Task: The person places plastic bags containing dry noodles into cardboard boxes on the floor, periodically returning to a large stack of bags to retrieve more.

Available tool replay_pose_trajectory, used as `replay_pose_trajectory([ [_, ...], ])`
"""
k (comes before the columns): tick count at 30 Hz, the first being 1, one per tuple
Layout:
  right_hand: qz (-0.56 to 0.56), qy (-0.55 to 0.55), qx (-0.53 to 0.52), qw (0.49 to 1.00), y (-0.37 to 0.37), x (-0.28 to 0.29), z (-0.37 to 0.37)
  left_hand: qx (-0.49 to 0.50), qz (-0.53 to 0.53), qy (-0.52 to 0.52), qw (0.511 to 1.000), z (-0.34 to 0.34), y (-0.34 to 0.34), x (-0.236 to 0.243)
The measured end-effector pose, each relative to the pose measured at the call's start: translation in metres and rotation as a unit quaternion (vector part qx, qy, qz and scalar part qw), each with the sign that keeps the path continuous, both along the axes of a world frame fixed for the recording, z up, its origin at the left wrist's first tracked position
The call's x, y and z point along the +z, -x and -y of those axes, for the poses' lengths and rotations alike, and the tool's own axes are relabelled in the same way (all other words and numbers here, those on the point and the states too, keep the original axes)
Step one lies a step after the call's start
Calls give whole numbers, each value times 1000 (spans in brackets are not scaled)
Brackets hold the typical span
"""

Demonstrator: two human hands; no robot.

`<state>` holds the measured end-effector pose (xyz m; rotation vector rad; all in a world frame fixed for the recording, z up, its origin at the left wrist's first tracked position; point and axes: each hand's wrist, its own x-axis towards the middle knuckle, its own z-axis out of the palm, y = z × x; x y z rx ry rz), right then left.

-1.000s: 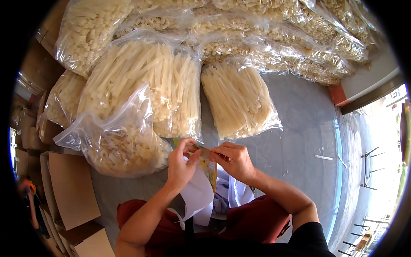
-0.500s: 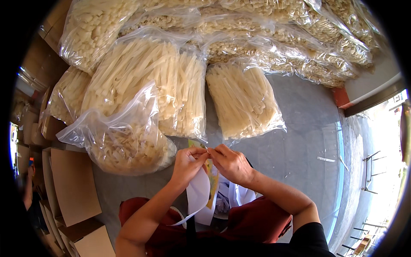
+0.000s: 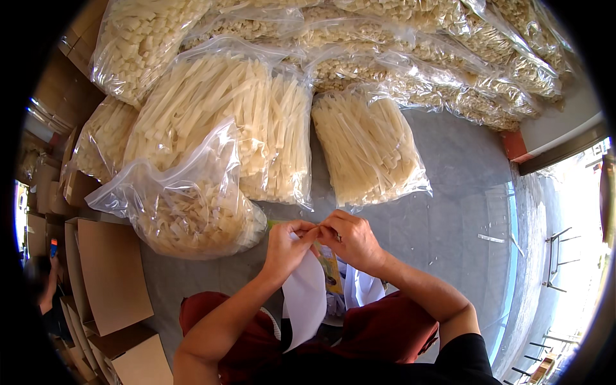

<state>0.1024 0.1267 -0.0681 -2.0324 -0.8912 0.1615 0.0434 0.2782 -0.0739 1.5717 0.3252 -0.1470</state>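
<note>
My left hand is closed in a pinch on a white paper strip, which hangs and curls down over my lap. Against its fingertips my right hand pinches too; whatever lies between those fingers is hidden. Just below the right fingers shows a yellow printed strip, partly covered by the hands. Between my knees lie more white papers, some crumpled. Beyond my left hand rests a clear zip bag of short pale flat pieces, its top loose.
A clear bag of long pale strips lies ahead on the grey floor. Larger filled bags are stacked behind and to the left. Cardboard boxes stand at left, near another person's arm. White scraps dot the floor at right.
My hands have shifted slightly right, staying fingertip to fingertip. The white strip has swung to hang broader and lower, and less of the yellow strip shows. The other person's hand has risen into view.
</note>
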Motion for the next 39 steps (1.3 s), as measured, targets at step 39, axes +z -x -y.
replay_pose_trajectory([
  [39, -322, -77, -127, 935, -14, -24, 3, -50, 36, 207, 976, -10, -9, 1],
])
